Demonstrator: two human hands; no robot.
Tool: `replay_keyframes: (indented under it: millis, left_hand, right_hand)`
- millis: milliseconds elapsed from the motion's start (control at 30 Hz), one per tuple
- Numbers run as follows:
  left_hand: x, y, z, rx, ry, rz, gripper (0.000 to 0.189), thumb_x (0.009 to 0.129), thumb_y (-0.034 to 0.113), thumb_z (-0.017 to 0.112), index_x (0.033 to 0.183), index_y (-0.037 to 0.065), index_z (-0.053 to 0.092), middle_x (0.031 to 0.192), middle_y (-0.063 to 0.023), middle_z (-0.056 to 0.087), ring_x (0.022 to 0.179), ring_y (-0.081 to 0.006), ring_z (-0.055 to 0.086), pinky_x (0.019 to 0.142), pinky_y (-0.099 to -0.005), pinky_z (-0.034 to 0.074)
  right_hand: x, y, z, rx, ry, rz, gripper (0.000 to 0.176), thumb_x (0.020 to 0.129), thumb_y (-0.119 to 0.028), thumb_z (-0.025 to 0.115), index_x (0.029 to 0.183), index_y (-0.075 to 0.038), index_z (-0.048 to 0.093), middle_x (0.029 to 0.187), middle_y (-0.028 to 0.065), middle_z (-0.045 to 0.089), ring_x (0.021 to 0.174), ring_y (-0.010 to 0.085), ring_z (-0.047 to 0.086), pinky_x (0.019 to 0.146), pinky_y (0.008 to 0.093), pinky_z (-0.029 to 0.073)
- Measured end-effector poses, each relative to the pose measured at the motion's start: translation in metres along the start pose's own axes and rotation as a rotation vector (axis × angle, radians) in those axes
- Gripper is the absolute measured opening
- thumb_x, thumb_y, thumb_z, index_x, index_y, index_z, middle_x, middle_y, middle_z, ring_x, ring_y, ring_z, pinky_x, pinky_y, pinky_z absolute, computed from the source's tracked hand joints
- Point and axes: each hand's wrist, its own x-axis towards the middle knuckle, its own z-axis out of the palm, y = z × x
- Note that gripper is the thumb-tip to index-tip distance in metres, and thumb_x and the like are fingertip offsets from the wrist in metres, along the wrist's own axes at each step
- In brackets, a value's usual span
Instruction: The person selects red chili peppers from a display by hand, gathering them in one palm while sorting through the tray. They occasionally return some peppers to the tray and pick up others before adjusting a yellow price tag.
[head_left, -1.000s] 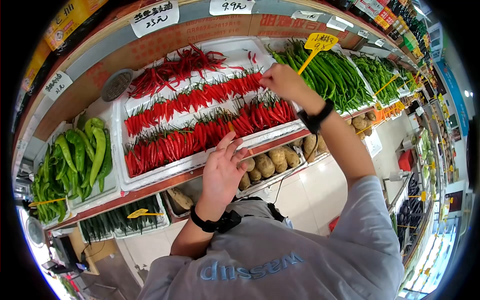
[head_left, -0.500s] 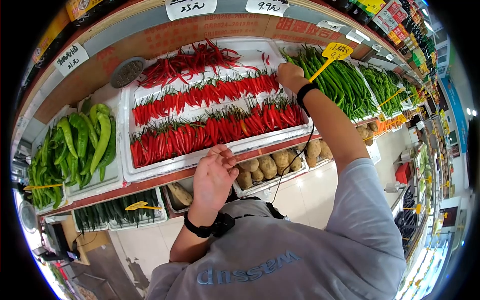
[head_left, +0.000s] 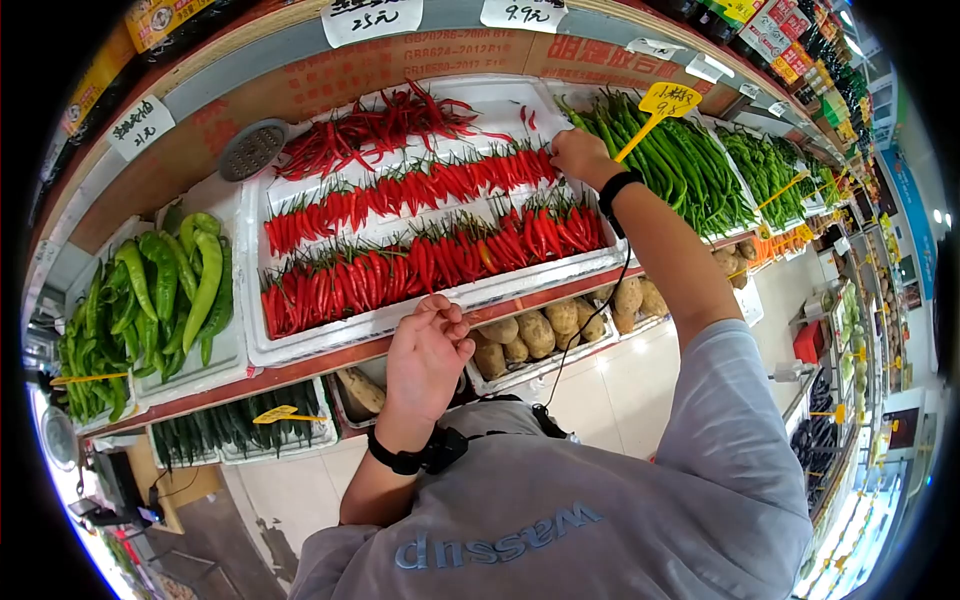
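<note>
Low in the middle, my left hand (head_left: pixel 425 358) hovers by the front edge of the white foam tray (head_left: pixel 400 318), its fingers loosely curled, the thumb apart and nothing visible in it. My right hand (head_left: pixel 582 158) is over the tray's right edge with its fingers closed at the right end of the middle row of red chilies (head_left: pixel 400 190); what it holds is hidden. A front row of red chilies (head_left: pixel 430 258) stands stems up. Behind lies a loose heap of red chilies (head_left: pixel 375 130), with a few single ones to its right.
Long green chilies (head_left: pixel 665 165) with a yellow price sign (head_left: pixel 668 100) lie right of the tray. Large green peppers (head_left: pixel 160 280) are on the left, beside a perforated metal disc (head_left: pixel 252 150). Potatoes (head_left: pixel 540 335) and dark green vegetables (head_left: pixel 235 425) sit on a lower shelf.
My right hand has shifted very slightly left at the end of the middle row. My left hand's fingers look a little more curled. The chili rows look the same.
</note>
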Motion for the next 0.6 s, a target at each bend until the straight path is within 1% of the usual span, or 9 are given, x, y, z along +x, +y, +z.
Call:
replay_keyframes:
  millis: [133, 200, 233, 300, 333, 400, 433, 500, 600]
  left_hand:
    - [-0.003, 0.003, 0.000, -0.014, 0.001, 0.019, 0.018, 0.084, 0.023, 0.053, 0.096, 0.010, 0.051, 0.088, -0.0018, 0.046, 0.079, -0.0145, 0.044, 0.071, -0.0290, 0.037]
    - [-0.003, 0.004, -0.002, -0.015, 0.000, 0.027, 0.018, 0.084, 0.023, 0.053, 0.096, 0.010, 0.051, 0.088, -0.0018, 0.046, 0.079, -0.0145, 0.044, 0.071, -0.0290, 0.037]
    - [-0.004, 0.004, -0.003, -0.015, -0.003, 0.033, 0.018, 0.084, 0.023, 0.053, 0.096, 0.010, 0.051, 0.088, -0.0017, 0.046, 0.079, -0.0145, 0.044, 0.071, -0.0290, 0.037]
    - [-0.004, 0.004, -0.003, -0.016, 0.002, 0.039, 0.018, 0.084, 0.023, 0.053, 0.096, 0.010, 0.051, 0.088, -0.0016, 0.046, 0.079, -0.0145, 0.044, 0.071, -0.0289, 0.037]
    - [-0.004, 0.004, -0.003, -0.015, 0.005, 0.044, 0.018, 0.084, 0.023, 0.053, 0.096, 0.010, 0.051, 0.088, -0.0015, 0.046, 0.079, -0.0144, 0.044, 0.071, -0.0289, 0.038]
    - [-0.005, 0.004, -0.003, -0.018, -0.005, 0.047, 0.018, 0.084, 0.024, 0.053, 0.095, 0.010, 0.051, 0.088, -0.0015, 0.046, 0.079, -0.0144, 0.044, 0.071, -0.0289, 0.038]
    - [-0.005, 0.004, -0.003, -0.020, -0.015, 0.048, 0.018, 0.084, 0.024, 0.053, 0.095, 0.010, 0.051, 0.087, -0.0014, 0.046, 0.079, -0.0143, 0.044, 0.071, -0.0289, 0.038]
    - [-0.005, 0.006, -0.004, -0.026, -0.015, 0.057, 0.018, 0.084, 0.024, 0.053, 0.095, 0.010, 0.051, 0.087, -0.0015, 0.046, 0.079, -0.0143, 0.044, 0.071, -0.0289, 0.038]
    - [-0.003, 0.004, -0.004, -0.033, -0.012, 0.059, 0.017, 0.084, 0.024, 0.053, 0.095, 0.010, 0.051, 0.087, -0.0015, 0.046, 0.079, -0.0144, 0.044, 0.071, -0.0288, 0.038]
  right_hand:
    - [0.011, 0.000, 0.011, -0.025, 0.013, 0.004, 0.028, 0.081, -0.025, 0.064, 0.102, -0.005, 0.064, 0.109, 0.0169, 0.063, 0.102, 0.0317, 0.061, 0.086, 0.0402, 0.050]
    - [0.017, 0.004, 0.019, -0.040, 0.108, 0.042, 0.019, 0.078, -0.023, 0.066, 0.093, -0.012, 0.069, 0.097, 0.0122, 0.067, 0.094, 0.0303, 0.063, 0.082, 0.0406, 0.051]
    - [0.020, 0.008, 0.021, -0.042, 0.107, 0.039, 0.019, 0.078, -0.023, 0.066, 0.093, -0.012, 0.069, 0.097, 0.0122, 0.067, 0.094, 0.0303, 0.063, 0.082, 0.0406, 0.051]
    - [0.021, 0.011, 0.018, -0.052, 0.064, -0.032, 0.019, 0.075, -0.020, 0.066, 0.092, -0.012, 0.069, 0.097, 0.0124, 0.067, 0.093, 0.0312, 0.063, 0.080, 0.0407, 0.051]
    - [0.023, 0.014, 0.017, -0.054, 0.063, -0.035, 0.019, 0.075, -0.020, 0.066, 0.092, -0.012, 0.069, 0.097, 0.0124, 0.067, 0.093, 0.0312, 0.063, 0.080, 0.0407, 0.051]
    - [0.026, 0.015, 0.013, -0.040, -0.011, -0.097, 0.022, 0.069, -0.018, 0.070, 0.089, -0.011, 0.069, 0.094, 0.0120, 0.067, 0.093, 0.0311, 0.063, 0.079, 0.0397, 0.051]
    - [0.026, 0.016, 0.010, -0.042, -0.011, -0.100, 0.022, 0.069, -0.018, 0.070, 0.089, -0.011, 0.069, 0.094, 0.0120, 0.067, 0.093, 0.0311, 0.063, 0.079, 0.0397, 0.051]
    - [0.006, 0.002, -0.014, -0.090, -0.176, -0.242, 0.022, 0.074, -0.014, 0.067, 0.093, -0.004, 0.068, 0.094, 0.0183, 0.067, 0.095, 0.0320, 0.064, 0.080, 0.0418, 0.052]
    - [-0.002, -0.004, -0.012, -0.062, -0.167, -0.302, 0.024, 0.071, -0.015, 0.069, 0.092, -0.004, 0.069, 0.095, 0.0186, 0.067, 0.094, 0.0317, 0.064, 0.079, 0.0427, 0.052]
